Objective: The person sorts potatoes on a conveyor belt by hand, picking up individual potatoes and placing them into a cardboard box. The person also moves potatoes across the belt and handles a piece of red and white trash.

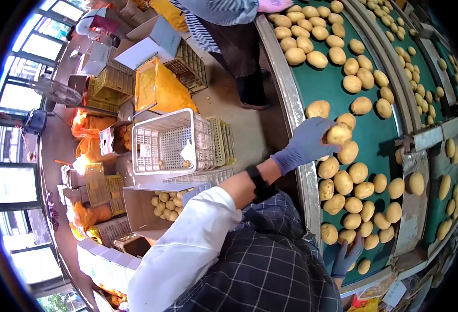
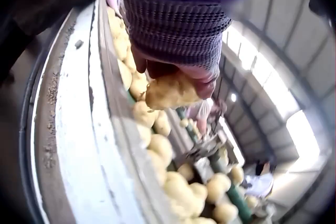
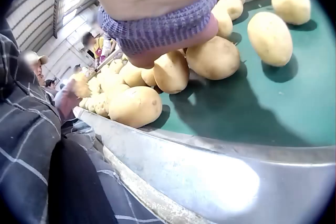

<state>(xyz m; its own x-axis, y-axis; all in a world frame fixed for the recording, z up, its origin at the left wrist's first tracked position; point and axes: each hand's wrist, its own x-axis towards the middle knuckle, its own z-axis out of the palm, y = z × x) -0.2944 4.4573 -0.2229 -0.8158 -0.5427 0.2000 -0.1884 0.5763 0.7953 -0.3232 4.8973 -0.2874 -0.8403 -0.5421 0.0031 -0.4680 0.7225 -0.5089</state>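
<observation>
Head view showed the person's left hand [image 1: 306,144], in a blue-grey knit glove, reaching out over the metal rim [image 1: 294,104] of a green conveyor belt [image 1: 380,140] with its fingers curled round one potato [image 1: 338,134]. That potato sat in the hand just above the belt, close to the near rim, with other loose potatoes [image 1: 351,182] lying just below and beside it. In the left wrist view the same tuber showed pinched between thumb and fingertips, lifted clear of the row of potatoes along the rim. A white sleeve [image 1: 187,244] and a black wrist strap [image 1: 257,182] covered that arm. The right hand [image 1: 345,256], gloved alike, lay lower on the belt at the near edge, its fingers fairly straight and a little spread, touching the potatoes around them and curled round none. From the right wrist, its palm hung over a potato at the belt's edge, with several more packed against it. Beyond a metal divider [image 1: 395,88] ran a second green lane [image 1: 427,67], also carrying potatoes. Beside the belt, on the floor, stood a white plastic crate [image 1: 172,140], a cardboard box [image 1: 135,208] partly filled with potatoes, and stacked yellow crates [image 1: 109,86]. Another person [image 1: 229,31] in a striped top stood farther along the same belt.
</observation>
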